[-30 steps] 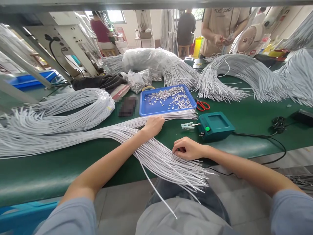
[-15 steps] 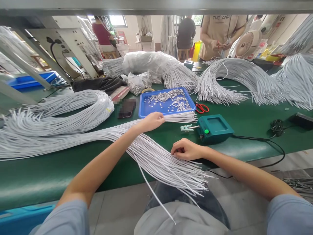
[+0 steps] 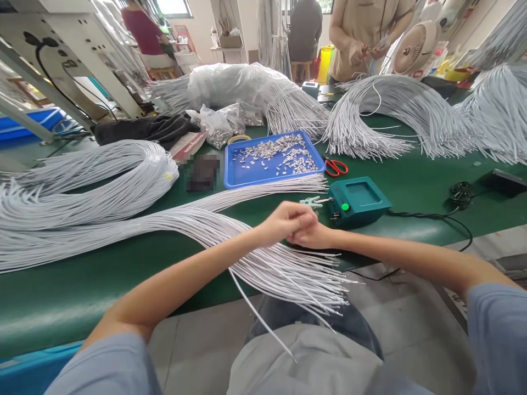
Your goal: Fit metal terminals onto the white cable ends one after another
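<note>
Left hand (image 3: 288,222) and right hand (image 3: 315,237) meet above the white wires (image 3: 288,271), each grip curled; whether anything's held, I can't tell.

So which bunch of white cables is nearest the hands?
The bunch fanning past the near edge of the table: the left forearm crosses it, while the others lie farther off.

Front wires (image 3: 284,269): off-wht. Bench (image 3: 82,291): dk grn. Tray (image 3: 242,175): med blue; metal bits (image 3: 298,162) in it: silv. Scissors handles (image 3: 336,167): red. Box (image 3: 360,203): teal-grn w/ brt grn button (image 3: 345,207); clip (image 3: 312,202) pale mint. Cord (image 3: 461,193): blk. Wearer's sleeves (image 3: 107,362): gry-blue. Co-worker's shirt (image 3: 362,33): tan; another's top (image 3: 142,27): maroon. Floor (image 3: 197,340): gry, dkr tile lines. Fan (image 3: 413,48): crm.
</note>
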{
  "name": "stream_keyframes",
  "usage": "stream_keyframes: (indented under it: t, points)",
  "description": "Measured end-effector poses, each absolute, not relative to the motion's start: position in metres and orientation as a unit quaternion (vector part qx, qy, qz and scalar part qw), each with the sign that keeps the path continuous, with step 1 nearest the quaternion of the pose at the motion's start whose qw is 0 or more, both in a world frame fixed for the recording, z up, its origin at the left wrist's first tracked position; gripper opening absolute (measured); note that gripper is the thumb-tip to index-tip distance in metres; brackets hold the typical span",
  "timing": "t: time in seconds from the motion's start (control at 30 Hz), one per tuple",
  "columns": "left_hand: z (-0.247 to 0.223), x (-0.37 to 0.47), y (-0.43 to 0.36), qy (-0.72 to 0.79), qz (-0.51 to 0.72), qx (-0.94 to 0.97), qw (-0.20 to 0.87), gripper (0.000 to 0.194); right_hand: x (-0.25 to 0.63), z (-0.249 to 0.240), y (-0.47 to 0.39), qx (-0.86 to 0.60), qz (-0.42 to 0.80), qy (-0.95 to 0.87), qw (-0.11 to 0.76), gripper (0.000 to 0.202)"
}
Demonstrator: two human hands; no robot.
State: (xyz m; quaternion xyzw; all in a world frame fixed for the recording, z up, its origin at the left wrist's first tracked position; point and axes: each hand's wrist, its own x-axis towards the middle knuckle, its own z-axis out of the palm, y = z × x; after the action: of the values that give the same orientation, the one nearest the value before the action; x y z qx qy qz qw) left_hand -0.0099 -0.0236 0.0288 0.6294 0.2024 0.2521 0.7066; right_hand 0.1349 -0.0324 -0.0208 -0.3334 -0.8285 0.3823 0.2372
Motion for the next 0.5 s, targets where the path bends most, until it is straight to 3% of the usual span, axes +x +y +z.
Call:
stream_keyframes:
  t: [0.13,0.27,0.5]
  points:
    - [0.003,-0.015,0.011,0.288,0.409,0.454,0.737,0.039,0.136,-0.023,-0.034,-0.425,0.32,-0.754,0.386,0.022]
    - [-0.007,-0.019,0.019,0.285,0.407,0.454,0.739,0.033,0.145,-0.02,-0.031,-0.392,0.214,-0.7,0.557,0.009]
    - [-0.005,-0.018,0.014,0.277,0.355,0.479,0.754,0.027,0.151,-0.025,-0.017,-0.368,0.09,-0.742,0.553,0.036]
